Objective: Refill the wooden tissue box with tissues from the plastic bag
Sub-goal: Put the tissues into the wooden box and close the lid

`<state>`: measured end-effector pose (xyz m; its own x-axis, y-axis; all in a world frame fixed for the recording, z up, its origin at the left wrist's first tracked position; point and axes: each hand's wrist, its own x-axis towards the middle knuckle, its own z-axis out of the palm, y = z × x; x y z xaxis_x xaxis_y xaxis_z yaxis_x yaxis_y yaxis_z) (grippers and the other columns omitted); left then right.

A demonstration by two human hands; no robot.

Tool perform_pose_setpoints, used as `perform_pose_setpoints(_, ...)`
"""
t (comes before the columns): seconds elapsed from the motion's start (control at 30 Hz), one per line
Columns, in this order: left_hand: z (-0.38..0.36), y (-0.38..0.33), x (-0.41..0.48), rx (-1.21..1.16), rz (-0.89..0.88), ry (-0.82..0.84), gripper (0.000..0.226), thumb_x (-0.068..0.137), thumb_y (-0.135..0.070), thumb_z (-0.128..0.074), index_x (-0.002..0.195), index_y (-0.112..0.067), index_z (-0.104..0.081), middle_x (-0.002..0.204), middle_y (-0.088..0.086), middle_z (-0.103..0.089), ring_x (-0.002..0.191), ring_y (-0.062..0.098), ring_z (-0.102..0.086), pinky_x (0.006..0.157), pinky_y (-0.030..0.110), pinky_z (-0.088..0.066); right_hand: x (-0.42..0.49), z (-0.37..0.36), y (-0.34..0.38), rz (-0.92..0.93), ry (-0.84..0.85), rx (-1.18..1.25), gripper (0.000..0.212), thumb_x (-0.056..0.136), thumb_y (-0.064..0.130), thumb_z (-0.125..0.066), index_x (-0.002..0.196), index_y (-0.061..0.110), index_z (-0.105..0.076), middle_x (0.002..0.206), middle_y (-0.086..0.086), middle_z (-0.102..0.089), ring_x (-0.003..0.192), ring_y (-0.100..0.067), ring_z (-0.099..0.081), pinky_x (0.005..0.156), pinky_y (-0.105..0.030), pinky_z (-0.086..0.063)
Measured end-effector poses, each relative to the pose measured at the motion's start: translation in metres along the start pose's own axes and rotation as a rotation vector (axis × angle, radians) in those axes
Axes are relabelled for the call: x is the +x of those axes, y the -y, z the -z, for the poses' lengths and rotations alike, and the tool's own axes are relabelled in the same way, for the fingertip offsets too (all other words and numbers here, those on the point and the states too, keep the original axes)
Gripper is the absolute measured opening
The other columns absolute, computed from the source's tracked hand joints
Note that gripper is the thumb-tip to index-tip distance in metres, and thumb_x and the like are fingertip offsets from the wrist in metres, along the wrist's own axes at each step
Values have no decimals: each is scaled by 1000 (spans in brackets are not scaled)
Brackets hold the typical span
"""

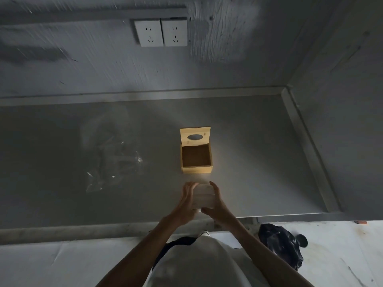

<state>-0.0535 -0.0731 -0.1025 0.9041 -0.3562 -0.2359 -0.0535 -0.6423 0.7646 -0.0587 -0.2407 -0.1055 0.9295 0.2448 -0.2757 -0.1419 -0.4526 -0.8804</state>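
Note:
The wooden tissue box (196, 170) stands on the grey counter, its lid (195, 136) with an oval slot tipped back and its inside bare. Just in front of it, a white stack of tissues (204, 197) is pressed between my left hand (187, 198) and my right hand (217, 200), held above the counter near its front edge. A clear plastic bag (112, 162) lies flat and crumpled on the counter to the left of the box.
The grey counter (259, 162) ends in a raised rim at the back and right against grey walls. Two white wall sockets (161, 33) sit above. A black plastic bag (279, 243) lies on the pale floor at lower right.

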Motion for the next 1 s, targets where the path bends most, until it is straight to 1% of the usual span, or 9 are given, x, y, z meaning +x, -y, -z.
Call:
perform_pose_setpoints(0.17,-2,3,3,-13,6,-23,91,81,3,-67,151,-6,-11,149,15,-14,133,21,-28,107,34,-43,3,-2,-1,54,-65,41,104,67,-8,-84,139,-14,-9,129,-21,-38,115,-26,-48,92,-32,-56)
perform_pose_setpoints(0.33,8,10,2,-77,105,63,95,78,4,-66,152,-19,-12,152,8,-14,138,25,-28,109,32,-36,-4,10,-10,-88,37,25,92,76,-3,-74,147,21,-20,132,-5,-42,117,-17,-48,84,-20,-55)
perform_pose_setpoints(0.47,31,11,6,-323,284,149,96,77,-10,-74,150,-32,-15,137,5,-42,120,22,-51,88,28,-51,4,34,-7,-141,90,81,69,78,4,-78,138,12,-45,129,-2,-57,118,-14,-56,96,-29,-53)
perform_pose_setpoints(0.53,42,9,11,-503,369,158,91,79,-10,-77,148,-26,-20,116,1,-55,99,15,-61,73,22,-54,9,44,-2,-191,147,205,49,84,9,-75,128,14,-55,117,1,-66,102,-7,-67,83,-24,-58)
perform_pose_setpoints(0.6,47,6,19,-622,511,126,76,85,-9,-73,146,-13,-27,105,3,-59,84,15,-62,62,25,-54,13,43,4,-300,113,243,22,92,19,-67,113,15,-64,107,-7,-70,93,-18,-70,78,-27,-58)
perform_pose_setpoints(0.67,46,1,23,-515,628,98,64,90,-18,-68,143,-6,-33,118,11,-55,86,23,-60,55,28,-50,17,37,4,-390,74,71,27,96,28,-60,111,6,-66,106,-17,-71,93,-29,-70,81,-34,-60)
perform_pose_setpoints(0.77,39,0,25,-319,673,56,52,92,-27,-63,133,-2,-45,120,16,-57,73,18,-60,47,24,-44,20,32,8,-383,60,-123,39,98,36,-56,107,0,-68,94,-15,-72,74,-18,-68,71,-26,-58)
perform_pose_setpoints(0.93,30,-9,26,-364,681,-62,14,91,-19,-62,100,-10,-57,103,17,-63,73,18,-57,57,30,-49,17,29,11,-446,-147,-153,35,91,38,-65,108,8,-73,99,-13,-75,79,-23,-67,75,-34,-55)
perform_pose_setpoints(1.0,29,-13,26,-393,695,-53,20,89,-22,-66,103,-13,-54,105,11,-62,86,22,-62,67,35,-52,16,27,14,-476,-177,-107,33,88,35,-70,108,9,-72,97,-13,-75,81,-26,-68,76,-38,-56)
